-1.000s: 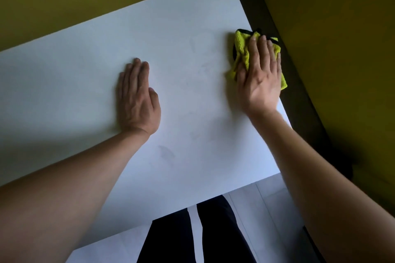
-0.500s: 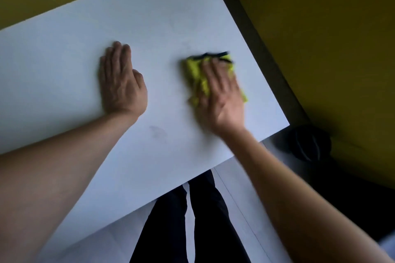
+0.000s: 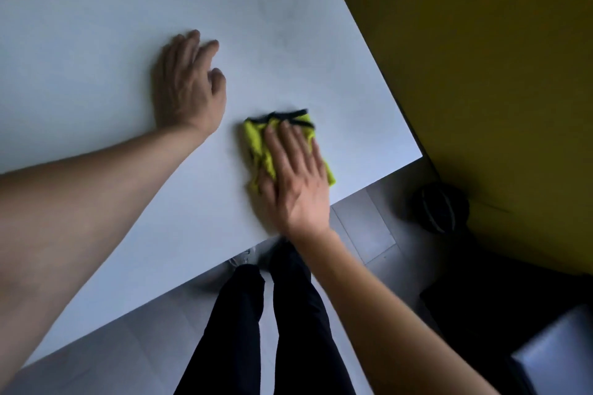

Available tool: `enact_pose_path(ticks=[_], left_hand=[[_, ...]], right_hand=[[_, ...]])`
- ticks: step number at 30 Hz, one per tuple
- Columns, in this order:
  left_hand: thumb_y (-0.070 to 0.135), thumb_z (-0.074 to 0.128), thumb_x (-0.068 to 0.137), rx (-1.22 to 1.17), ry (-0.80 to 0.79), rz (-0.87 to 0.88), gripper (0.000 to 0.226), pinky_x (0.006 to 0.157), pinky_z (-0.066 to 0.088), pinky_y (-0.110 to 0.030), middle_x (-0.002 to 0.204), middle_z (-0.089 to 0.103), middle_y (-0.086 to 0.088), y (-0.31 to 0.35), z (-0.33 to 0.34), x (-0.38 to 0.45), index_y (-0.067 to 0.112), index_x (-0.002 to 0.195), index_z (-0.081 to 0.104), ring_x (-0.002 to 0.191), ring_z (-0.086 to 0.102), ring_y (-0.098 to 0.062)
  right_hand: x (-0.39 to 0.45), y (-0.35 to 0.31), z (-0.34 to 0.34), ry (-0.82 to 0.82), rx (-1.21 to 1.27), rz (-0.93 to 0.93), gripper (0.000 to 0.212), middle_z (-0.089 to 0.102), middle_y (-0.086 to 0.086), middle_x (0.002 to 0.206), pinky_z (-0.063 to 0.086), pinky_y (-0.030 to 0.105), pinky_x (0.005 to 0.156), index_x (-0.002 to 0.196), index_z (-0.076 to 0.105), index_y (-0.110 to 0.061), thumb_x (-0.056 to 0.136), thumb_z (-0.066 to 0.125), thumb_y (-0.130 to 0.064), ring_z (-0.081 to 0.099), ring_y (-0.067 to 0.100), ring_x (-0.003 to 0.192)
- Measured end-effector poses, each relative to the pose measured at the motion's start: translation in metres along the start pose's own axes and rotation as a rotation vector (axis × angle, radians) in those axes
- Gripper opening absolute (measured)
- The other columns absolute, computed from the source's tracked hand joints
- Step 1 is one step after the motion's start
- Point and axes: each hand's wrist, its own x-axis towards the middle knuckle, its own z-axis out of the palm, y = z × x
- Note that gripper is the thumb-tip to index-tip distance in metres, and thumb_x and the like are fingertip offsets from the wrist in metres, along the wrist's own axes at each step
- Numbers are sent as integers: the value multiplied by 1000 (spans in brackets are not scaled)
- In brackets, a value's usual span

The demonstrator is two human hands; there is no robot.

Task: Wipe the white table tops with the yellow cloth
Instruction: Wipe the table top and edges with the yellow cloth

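The white table top (image 3: 96, 58) fills the upper left of the view. A folded yellow cloth (image 3: 256, 144) with a black hem lies on it close to the near edge, toward the right corner. My right hand (image 3: 295, 176) presses flat on the cloth with straight fingers and covers most of it. To the left of the cloth, my left hand (image 3: 186, 90) rests flat on the bare table, palm down, holding nothing.
A yellow wall (image 3: 481, 42) runs along the table's right side. A dark round object (image 3: 442, 207) sits on the grey floor by the table's near right corner. My legs in black trousers (image 3: 272, 314) stand at the near edge. A pale grey surface (image 3: 558, 359) shows at bottom right.
My right hand has dragged the cloth from the table's right edge inward and toward the near edge. The left hand stays flat on the table.
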Motion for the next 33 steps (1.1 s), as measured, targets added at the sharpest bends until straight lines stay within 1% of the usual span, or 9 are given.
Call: enact_pose_path(ticks=[3, 5, 8, 12, 16, 20, 23, 29, 33], left_hand=[[23, 36, 98, 31, 44, 79, 51, 122, 29, -45, 157, 49, -14, 0, 0, -5, 14, 144, 58, 146, 42, -36], [19, 36, 99, 59, 49, 133, 49, 117, 33, -46, 152, 52, -17, 4, 1, -7, 12, 141, 59, 142, 47, -37], [19, 35, 100, 71, 15, 174, 48, 116, 34, -48, 152, 51, -19, 13, -2, -18, 10, 143, 55, 141, 46, -39], [28, 39, 100, 101, -57, 148, 56, 126, 22, -51, 163, 37, -19, 30, 6, -52, 12, 154, 43, 150, 35, -41], [35, 40, 100, 128, -74, 92, 61, 128, 17, -53, 167, 30, -18, 43, 8, -56, 17, 158, 38, 154, 28, -41], [35, 44, 99, 142, -40, 83, 61, 128, 20, -52, 167, 34, -17, 45, 8, -57, 18, 158, 42, 153, 32, -41], [34, 47, 98, 142, -27, 81, 61, 127, 23, -52, 166, 37, -17, 47, 7, -56, 18, 157, 45, 152, 35, -40], [33, 49, 96, 146, 17, 89, 61, 125, 28, -55, 162, 42, -17, 49, 9, -54, 16, 154, 50, 149, 40, -40], [30, 50, 86, 136, 3, -17, 49, 106, 42, -54, 142, 54, -14, 57, 10, -36, 13, 131, 60, 126, 54, -42]], right_hand=[[-9, 13, -7, -84, 10, -181, 60, 30, 6, 163, 21, 47, 123, 154, 38, -17, 100, 50, -42, 21, 21, 153], [-5, 37, -17, -96, -5, -213, 60, 29, 7, 163, 21, 47, 123, 155, 36, -18, 101, 47, -43, 20, 21, 153], [2, 91, -35, 14, -29, -2, 58, 30, 9, 162, 20, 46, 123, 154, 37, -17, 101, 44, -39, 23, 24, 152], [8, 162, -62, 120, -63, 277, 59, 30, 10, 162, 18, 48, 124, 155, 35, -16, 100, 38, -36, 23, 28, 152], [11, 157, -61, 164, -78, 430, 59, 29, 12, 162, 17, 50, 123, 156, 30, -14, 102, 34, -36, 21, 30, 152], [5, 124, -52, 75, -101, 153, 60, 26, 11, 164, 15, 51, 124, 156, 32, -12, 101, 39, -36, 16, 27, 154], [16, 112, -44, 16, -67, -26, 58, 28, 7, 163, 16, 48, 125, 155, 37, -17, 102, 41, -41, 17, 22, 154], [88, 121, -31, 28, -73, -14, 58, 26, 5, 164, 15, 47, 125, 156, 34, -21, 103, 38, -45, 15, 21, 155], [153, 117, -21, 46, -77, 29, 57, 29, 6, 163, 13, 45, 126, 155, 36, -20, 103, 37, -44, 18, 23, 153]])
